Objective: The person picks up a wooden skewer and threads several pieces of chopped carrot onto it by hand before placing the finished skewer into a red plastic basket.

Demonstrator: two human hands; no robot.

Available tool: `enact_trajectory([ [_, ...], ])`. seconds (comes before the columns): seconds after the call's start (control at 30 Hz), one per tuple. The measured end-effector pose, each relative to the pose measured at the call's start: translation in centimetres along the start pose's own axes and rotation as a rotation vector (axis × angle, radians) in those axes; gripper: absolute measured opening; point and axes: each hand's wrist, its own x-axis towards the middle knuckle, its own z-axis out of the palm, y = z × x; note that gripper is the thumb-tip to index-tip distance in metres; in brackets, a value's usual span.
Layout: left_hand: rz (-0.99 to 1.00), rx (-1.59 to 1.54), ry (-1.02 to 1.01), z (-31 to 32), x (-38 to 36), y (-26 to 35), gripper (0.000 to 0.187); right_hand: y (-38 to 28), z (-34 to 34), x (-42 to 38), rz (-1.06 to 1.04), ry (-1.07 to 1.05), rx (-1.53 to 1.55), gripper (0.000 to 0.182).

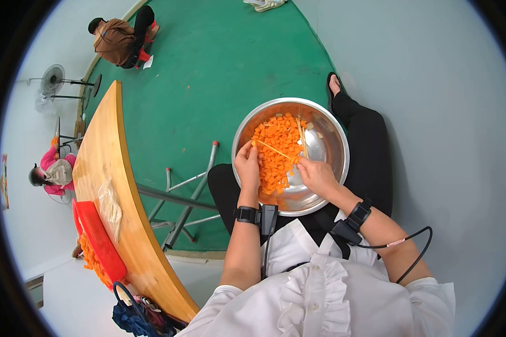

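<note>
A wide steel bowl [343, 149] rests on my lap with many diced orange carrot pieces [276, 132] in it. Above them a thin bamboo skewer [272, 148] slants between my hands. My left hand [248, 167] pinches an orange carrot piece at the skewer's upper left end. With closed fingers, my right hand [319, 177] grips the other end, where orange pieces sit by the fingertips. More skewers [302, 137] lie inside the bowl, right of the carrot heap. Some pale pieces are near the bowl's far wall.
At left stands a wooden table [104, 151] bearing a bag of skewers [110, 210] and a red tray [100, 241] beside orange pieces. A folding metal stand [188, 208] is under it. Two people sit farther off, near a fan [53, 80]. A cable hangs from my right wrist.
</note>
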Motion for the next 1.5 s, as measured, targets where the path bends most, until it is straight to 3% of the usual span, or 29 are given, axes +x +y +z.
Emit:
enact_trajectory([
  [0.13, -0.139, -0.312, -0.047, 0.04, -0.16, 0.56, 0.027, -0.02, -0.08, -0.11, -0.056, -0.011, -0.022, 0.015],
  [0.33, -0.191, -0.437, -0.055, -0.25, -0.02, 0.29, 0.031, -0.17, -0.22, -0.14, -0.05, -0.015, -0.038, 0.016],
  [0.83, -0.181, -0.497, 0.005, 0.42, -0.15, 0.59, 0.018, -0.29, -0.29, -0.15, -0.047, -0.028, -0.058, 0.017],
  [1.5, -0.183, -0.488, 0.003, 0.04, 0.18, -0.02, 0.019, -0.31, -0.33, -0.29, -0.088, -0.003, -0.079, 0.016],
])
